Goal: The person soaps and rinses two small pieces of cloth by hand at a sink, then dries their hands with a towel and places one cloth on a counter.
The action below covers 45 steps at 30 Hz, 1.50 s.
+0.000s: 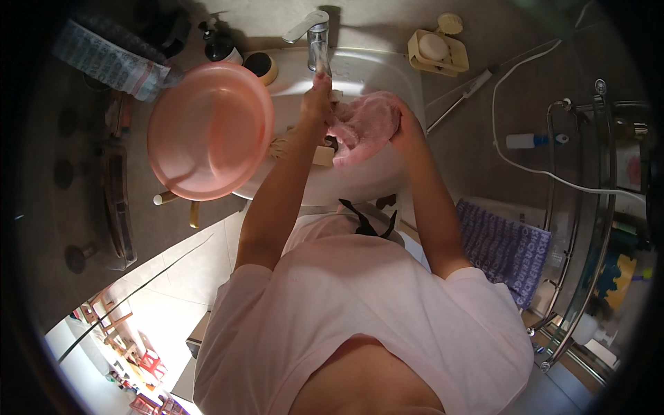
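Over the white washbasin [384, 176], my right hand [407, 124] grips the right edge of a pink mesh-like cloth [365, 124]. My left hand [317, 101] is under the spout of the chrome faucet [317, 44], at the cloth's left end; water seems to run onto it, and its fingers are partly hidden, so its grip is unclear. Below the cloth lies a pale block [323, 156], perhaps soap. Beside my left forearm a beige crumpled cloth [280, 147] lies in the basin.
A pink plastic basin [210, 132] stands left of the sink, near a dark pump bottle [220, 49] and a round container [261, 67]. A soap dish [451, 65] holds soap at the back right. A purple towel [503, 249] hangs by the chrome rack [596, 259]. A white cable [495, 114] curves along the wall.
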### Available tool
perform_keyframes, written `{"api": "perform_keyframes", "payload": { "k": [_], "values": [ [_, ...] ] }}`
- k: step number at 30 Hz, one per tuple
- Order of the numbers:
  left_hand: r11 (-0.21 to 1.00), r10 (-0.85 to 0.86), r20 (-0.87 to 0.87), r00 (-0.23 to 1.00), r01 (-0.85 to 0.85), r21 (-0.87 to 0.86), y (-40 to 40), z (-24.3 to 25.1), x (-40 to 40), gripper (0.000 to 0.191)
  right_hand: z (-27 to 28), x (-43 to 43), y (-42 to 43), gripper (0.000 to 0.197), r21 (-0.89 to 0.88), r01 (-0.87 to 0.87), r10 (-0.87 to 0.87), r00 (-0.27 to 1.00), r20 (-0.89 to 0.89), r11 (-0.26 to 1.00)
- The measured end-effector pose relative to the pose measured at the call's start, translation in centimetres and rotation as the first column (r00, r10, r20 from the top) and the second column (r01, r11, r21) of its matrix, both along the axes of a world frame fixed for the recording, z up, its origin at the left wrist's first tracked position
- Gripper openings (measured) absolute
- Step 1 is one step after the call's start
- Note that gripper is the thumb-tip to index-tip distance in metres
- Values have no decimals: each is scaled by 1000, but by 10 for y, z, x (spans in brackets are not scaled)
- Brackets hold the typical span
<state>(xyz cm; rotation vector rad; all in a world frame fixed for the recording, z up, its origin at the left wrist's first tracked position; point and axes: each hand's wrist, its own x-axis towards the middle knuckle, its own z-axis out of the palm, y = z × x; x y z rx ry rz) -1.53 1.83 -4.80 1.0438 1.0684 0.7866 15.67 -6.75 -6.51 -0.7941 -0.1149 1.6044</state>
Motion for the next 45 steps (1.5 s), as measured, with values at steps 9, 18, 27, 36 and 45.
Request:
{"api": "perform_keyframes", "payload": {
  "k": [9, 18, 27, 36, 45],
  "values": [
    [883, 281, 652, 704, 76, -463, -4, 49, 24, 21, 36, -38, -25, 42, 198, -6, 24, 995, -92, 980],
    [798, 14, -604, 797, 355, 487, -48, 37, 52, 37, -42, -19, 7, 30, 271, -117, 98, 992, 81, 955],
    [598, 78, -136, 988, 62, 799, -62, 27, 44, 30, 3, -29, 9, 29, 381, -79, 130, 985, -112, 921],
    [990, -70, -240, 968, 97, 103, -7, 18, 30, 40, 17, -37, 2, 41, -76, 36, -18, 974, 227, 997],
    [841, -187, 372, 909, 344, -418, 5, 26, 16, 56, 31, -44, -24, 53, 186, -98, -197, -118, 973, 978]
  ]
}}
